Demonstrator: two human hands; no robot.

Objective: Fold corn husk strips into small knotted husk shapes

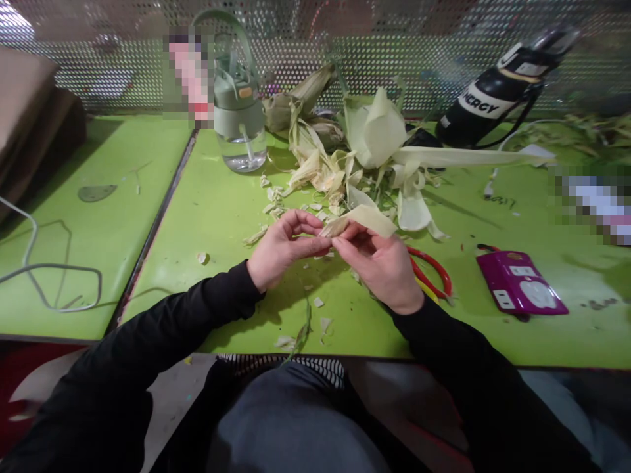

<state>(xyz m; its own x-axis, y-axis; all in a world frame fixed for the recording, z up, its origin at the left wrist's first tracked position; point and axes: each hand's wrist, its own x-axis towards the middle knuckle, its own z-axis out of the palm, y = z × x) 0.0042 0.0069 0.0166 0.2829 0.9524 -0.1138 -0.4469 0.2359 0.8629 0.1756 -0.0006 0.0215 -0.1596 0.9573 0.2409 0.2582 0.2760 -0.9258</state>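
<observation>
Between my two hands is a pale corn husk, its broad end jutting out over the fingers of my right hand. My left hand pinches the narrow end of the husk with thumb and fingertips. The right thumb and fingers are closed on it too, almost touching the left thumb. Just beyond lies a pile of husks, with a large cupped husk on top. Small cut husk scraps are scattered around my hands. Red-handled pliers or scissors lie partly hidden behind my right hand.
A green-lidded water bottle stands at the back left of the green table. The black bottle leans at the back right. A purple power socket block lies to the right, and a grey cable to the left.
</observation>
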